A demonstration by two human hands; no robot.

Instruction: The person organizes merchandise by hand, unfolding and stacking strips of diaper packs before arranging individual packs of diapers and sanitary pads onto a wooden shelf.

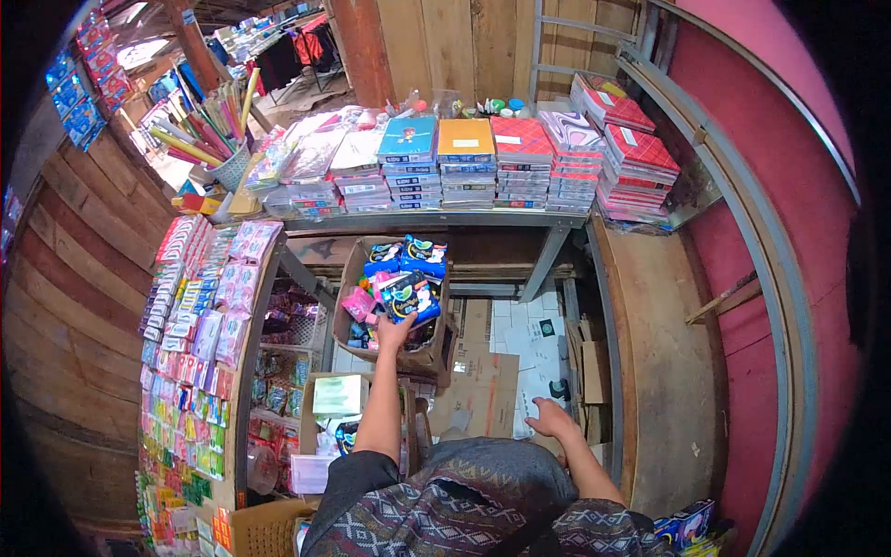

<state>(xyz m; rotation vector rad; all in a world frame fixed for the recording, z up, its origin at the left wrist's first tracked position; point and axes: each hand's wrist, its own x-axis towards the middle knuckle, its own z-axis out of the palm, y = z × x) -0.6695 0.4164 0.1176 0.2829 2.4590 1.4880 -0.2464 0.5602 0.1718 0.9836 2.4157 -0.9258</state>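
My left hand (pixel 396 331) reaches forward and is closed on the near edge of a black and blue pack of sanitary pads (pixel 409 297). That pack is tilted over an open cardboard box (pixel 419 357). Behind it in the box are more blue packs (pixel 424 254), and a pink pack (pixel 358 304) lies to its left. Lower on the right, my right hand (pixel 553 420) hangs above the floor with fingers stretched out and nothing visible in them.
Stacked notebooks (pixel 466 148) line the shelf ahead. On the left, a sloping rack (pixel 200 343) carries small packets. A second box holding a pale green carton (pixel 340 395) stands near my left forearm. Flattened cardboard (pixel 483 381) covers the floor; a wooden bench (pixel 664 362) runs along the right.
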